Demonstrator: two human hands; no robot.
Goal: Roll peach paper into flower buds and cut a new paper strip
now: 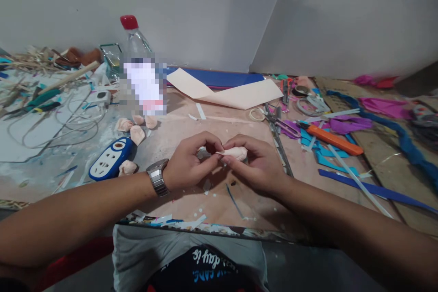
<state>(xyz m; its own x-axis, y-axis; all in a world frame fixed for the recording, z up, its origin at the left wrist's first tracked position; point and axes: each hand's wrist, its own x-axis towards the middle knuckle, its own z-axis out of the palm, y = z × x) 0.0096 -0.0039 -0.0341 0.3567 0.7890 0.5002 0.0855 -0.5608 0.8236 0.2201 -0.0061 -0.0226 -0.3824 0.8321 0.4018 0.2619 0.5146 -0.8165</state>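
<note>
Between both hands, just above the middle of the table, is a small pale peach rolled paper piece. My left hand, with a metal watch on the wrist, pinches its pointed left end between thumb and forefinger. Around its wider right end, the thumb and fingers of my right hand are closed. Several crumpled peach pieces of similar look lie left of my hands, beside a blue and white power socket. Behind the hands, a folded peach paper strip rests on the table.
A clear bottle with a red cap stands at the back left. Pliers and a white cable lie on the left. To the right are scissors, an orange utility knife, a blue strip and colored scraps. Paper bits line the table's front edge.
</note>
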